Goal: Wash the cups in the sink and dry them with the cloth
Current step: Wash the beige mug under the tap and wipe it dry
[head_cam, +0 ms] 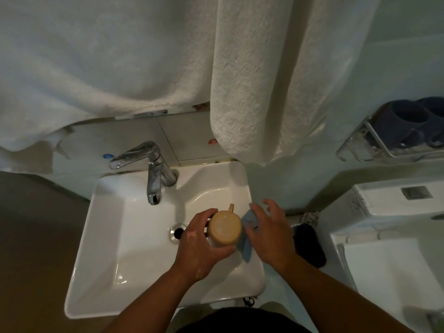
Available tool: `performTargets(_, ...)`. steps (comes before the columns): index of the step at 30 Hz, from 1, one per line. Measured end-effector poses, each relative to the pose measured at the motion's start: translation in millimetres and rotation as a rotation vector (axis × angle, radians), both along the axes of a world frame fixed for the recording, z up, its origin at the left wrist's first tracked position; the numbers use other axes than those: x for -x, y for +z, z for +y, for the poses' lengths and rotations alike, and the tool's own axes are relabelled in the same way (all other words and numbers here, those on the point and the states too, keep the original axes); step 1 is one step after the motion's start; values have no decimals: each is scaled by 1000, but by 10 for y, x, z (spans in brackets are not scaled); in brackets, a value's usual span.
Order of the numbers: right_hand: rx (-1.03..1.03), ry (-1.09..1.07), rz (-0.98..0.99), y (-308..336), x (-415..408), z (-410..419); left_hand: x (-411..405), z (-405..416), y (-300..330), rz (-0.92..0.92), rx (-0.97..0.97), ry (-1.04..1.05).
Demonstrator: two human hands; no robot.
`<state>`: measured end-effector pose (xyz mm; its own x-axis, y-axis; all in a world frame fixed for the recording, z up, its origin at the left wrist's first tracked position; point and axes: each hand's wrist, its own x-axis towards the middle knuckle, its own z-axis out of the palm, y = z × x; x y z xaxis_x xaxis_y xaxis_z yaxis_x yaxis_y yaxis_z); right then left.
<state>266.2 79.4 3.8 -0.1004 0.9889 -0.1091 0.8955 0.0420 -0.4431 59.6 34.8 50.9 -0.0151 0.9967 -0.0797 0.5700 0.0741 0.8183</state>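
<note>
Left hand (201, 243) grips a tan mug (224, 228) over the sink (115, 236); beside that grip, the loose-fingered right hand (266, 231) reaches the blue cloth (247, 241) — drying apparently just starting.

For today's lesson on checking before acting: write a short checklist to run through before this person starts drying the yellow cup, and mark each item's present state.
1. Left hand has a grip on the yellow cup: ok.
2. Cup held over the sink: ok.
3. Right hand touching the blue cloth: ok; firm grip: cannot tell.
4. Tap not running: ok.
5. Cup rinsed clean: cannot tell.
6. Cup's handle clear of both hands: ok.
</note>
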Motion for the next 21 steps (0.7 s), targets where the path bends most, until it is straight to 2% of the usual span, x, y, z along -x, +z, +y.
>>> performTargets(3, 125, -1, 177, -91, 14, -18, -30, -17, 4, -6, 4, 12)
performTargets(5, 143, -80, 342, -109, 11, -22, -46, -23, 25, -1, -2, 10)
performTargets(8, 179, -96, 490, -126, -66, -25, -47, -3, 83, -5, -17, -17)
performTargets(11, 206, -24, 453, 7, -164, -19, -25, 25, 153, 1, -24, -76)
performTargets(13, 78, -12, 393, 279, -213, -2, 4, 63, 225, 14, -36, -125)
performTargets(15, 5, 108, 452, 647, -240, -5, 27, 140, 332, 7, -35, -208)
performTargets(18, 111, 304, 513, 1103, -279, -91, -32, 305, 534, -44, 5, -350)
performTargets(21, 148, 188, 635, 1281, -331, -198, -207, 467, 757, -136, 47, -401)
